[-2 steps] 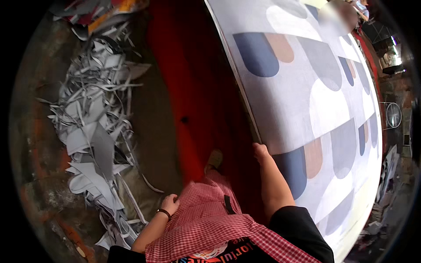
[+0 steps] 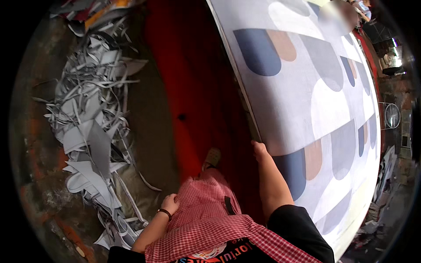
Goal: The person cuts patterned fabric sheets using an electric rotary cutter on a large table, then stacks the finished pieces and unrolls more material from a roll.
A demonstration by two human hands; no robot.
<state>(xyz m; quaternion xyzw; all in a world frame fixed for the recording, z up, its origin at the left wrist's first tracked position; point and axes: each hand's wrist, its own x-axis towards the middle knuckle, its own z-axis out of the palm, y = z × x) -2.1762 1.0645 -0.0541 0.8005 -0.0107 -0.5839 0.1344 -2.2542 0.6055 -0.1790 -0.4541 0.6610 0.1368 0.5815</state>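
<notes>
1. sheet, broad, pale lilac-grey, printed with rounded blue, tan, grey and white shapes (image 2: 287, 109). located right of the wearer, running away to the top of the view; support hidden. condition: laid out, printed side up, no fold visible; judged done as to spreading. left over: cannot be told, the far end lying out of view and the underside hidden.
2. floor strip, long, red (image 2: 164, 65). beside the sheet's left edge.
3. heap of offcuts, grey-white, flat strips and pieces (image 2: 90, 109). on the floor at left, apart from the sheet; origin not shown.
4. apron, red-and-white checked cloth (image 2: 204, 193). worn.
5. another person, partly visible (image 2: 363, 9). beyond the sheet, top right.
6. clog, pale, yellowish (image 2: 213, 157). on the red strip.
7. left hand (image 2: 169, 203). loosely curled beside the apron; palm hidden, contents cannot be told.
8. right hand (image 2: 259, 150). at the sheet's left edge, fingers bent; gripping or resting, cannot tell.
9. wristband, dark, narrow (image 2: 164, 213). left wrist.
</notes>
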